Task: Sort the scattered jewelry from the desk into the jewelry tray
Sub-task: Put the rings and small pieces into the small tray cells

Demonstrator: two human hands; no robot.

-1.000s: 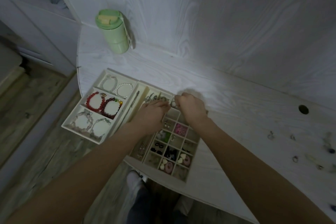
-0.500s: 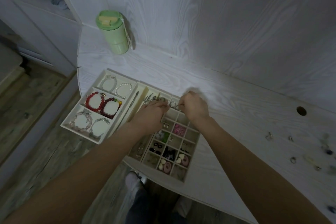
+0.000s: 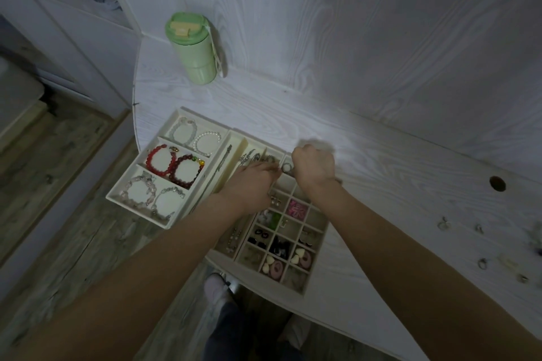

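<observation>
White wood-grain panels back your desk (image 3: 381, 161), and a green tumbler (image 3: 195, 47) stands upright near the wall at its far left corner. Two cream trays sit side by side at the desk's near left edge. Your bracelet tray (image 3: 117, 196), on the left, holds beaded bracelets in three sections: pale and pearl ones at the far end, red and dark red ones in the middle, clear crystal ones nearest you. Your jewelry tray (image 3: 318, 246), to its right, is a grid of small compartments with earrings, a pink flower piece, green beads, dark pieces and heart-shaped ones in the near rows.

Your hands meet over the far end of that grid. Your right hand (image 3: 313, 167) is curled into a loose fist and pinches a silver ring (image 3: 286, 167) just above a far compartment. Your left hand (image 3: 252, 182) lies beside it, fingers reaching toward the ring; you cannot tell whether they grip anything, since they blur where the hands meet.

More loose rings (image 3: 481, 262) and small pieces lie scattered on the desk far to the right, well apart from the trays.
</observation>
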